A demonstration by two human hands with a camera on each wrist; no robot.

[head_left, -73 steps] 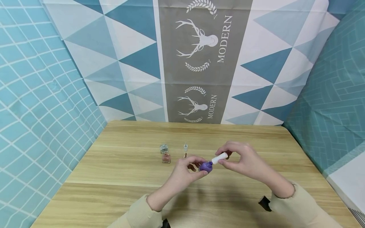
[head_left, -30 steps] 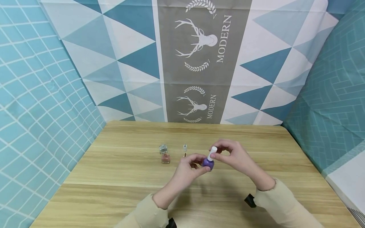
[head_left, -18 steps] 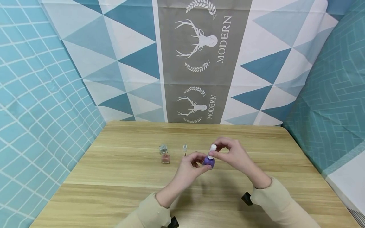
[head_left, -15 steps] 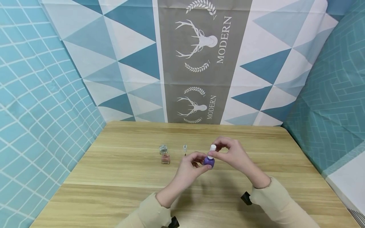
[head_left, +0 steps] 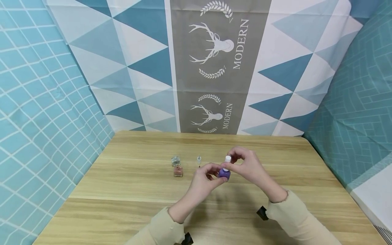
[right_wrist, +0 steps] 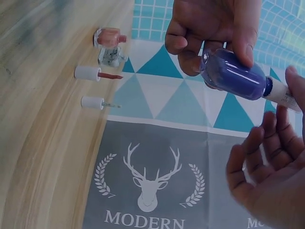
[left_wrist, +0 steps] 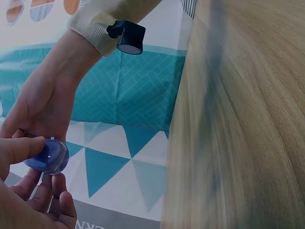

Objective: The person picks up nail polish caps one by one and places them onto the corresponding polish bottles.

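Note:
A rounded purple nail polish bottle (head_left: 224,174) is held above the table between the thumb and fingers of my left hand (head_left: 203,180). My right hand (head_left: 246,165) pinches its white cap (head_left: 228,159), which stands at the bottle's neck, nearly upright. The right wrist view shows the glass bottle (right_wrist: 236,76) with a short stretch of dark neck visible below the cap (right_wrist: 282,93). The brush is hidden. From the left wrist, the bottle's base (left_wrist: 55,158) can be seen, with the left thumb across it.
On the wooden table (head_left: 137,190), left of the hands, stand a clear bottle (head_left: 176,161) and a pink bottle (head_left: 178,171), both uncapped. Two white brush caps (right_wrist: 87,73) lie near them, one with a reddish brush. Patterned cloth (head_left: 211,68) hangs behind the table.
The right hand has brought the tilted white cap from the bottle's right side onto its neck and turned it nearly upright. Since then, both hands have stayed almost still, the right shifting slightly left.

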